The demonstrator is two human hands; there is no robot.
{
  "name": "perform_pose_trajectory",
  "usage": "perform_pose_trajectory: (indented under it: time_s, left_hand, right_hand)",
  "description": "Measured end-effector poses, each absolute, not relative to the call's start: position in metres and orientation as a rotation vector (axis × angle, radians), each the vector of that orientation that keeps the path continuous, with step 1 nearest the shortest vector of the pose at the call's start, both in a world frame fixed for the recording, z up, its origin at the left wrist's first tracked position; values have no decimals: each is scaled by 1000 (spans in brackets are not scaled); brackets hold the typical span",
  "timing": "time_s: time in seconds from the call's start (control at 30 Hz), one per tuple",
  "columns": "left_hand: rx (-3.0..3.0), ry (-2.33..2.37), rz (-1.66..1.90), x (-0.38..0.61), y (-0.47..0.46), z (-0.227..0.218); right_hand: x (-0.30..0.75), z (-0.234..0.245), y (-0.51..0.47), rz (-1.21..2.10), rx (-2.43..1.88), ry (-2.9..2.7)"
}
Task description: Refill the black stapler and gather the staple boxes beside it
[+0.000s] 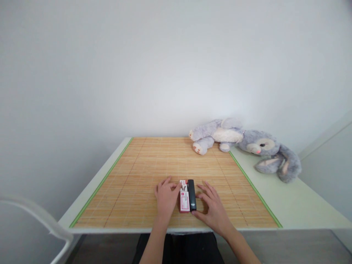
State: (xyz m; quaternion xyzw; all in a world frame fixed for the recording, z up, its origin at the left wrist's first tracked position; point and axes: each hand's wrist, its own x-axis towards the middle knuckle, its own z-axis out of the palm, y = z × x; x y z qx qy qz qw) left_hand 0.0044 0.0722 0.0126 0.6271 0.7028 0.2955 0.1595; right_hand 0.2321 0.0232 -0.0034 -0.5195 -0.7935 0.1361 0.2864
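Two small boxes lie in line near the front of the bamboo mat: a white box point(183, 185) with a picture on it, and a pink-and-white box point(184, 202) nearer to me. Along their right side lies a slim black object shaped like a stapler point(192, 196), with pale lettering at its near end. My left hand point(166, 198) rests to the left of the boxes, fingers spread, thumb tip at the white box's edge. On the other side, my right hand point(211, 209) is open with fingers apart, its thumb at the near end of the black object.
The bamboo mat point(154, 161) with green edging covers much of the pale table point(291, 198). A grey plush rabbit point(228, 135) lies on its side at the back right, against the wall. A white curved bar point(35, 212) stands at the lower left.
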Motion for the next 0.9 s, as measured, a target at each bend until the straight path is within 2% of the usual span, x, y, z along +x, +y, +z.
perform_pose_trajectory:
  time_s: [0.13,0.3,0.9]
  left_hand:
    - [1928,1757,880,-20,49,8]
    - [2150,1386,609,-50,25,1]
    - [2300,1455,622,-24,26,1]
  right_hand:
    - [231,-3,23,359,-1382,-2114]
    - [230,-2,23,375,-1366,-2107]
    - [235,-3,24,362,-1322,-2145]
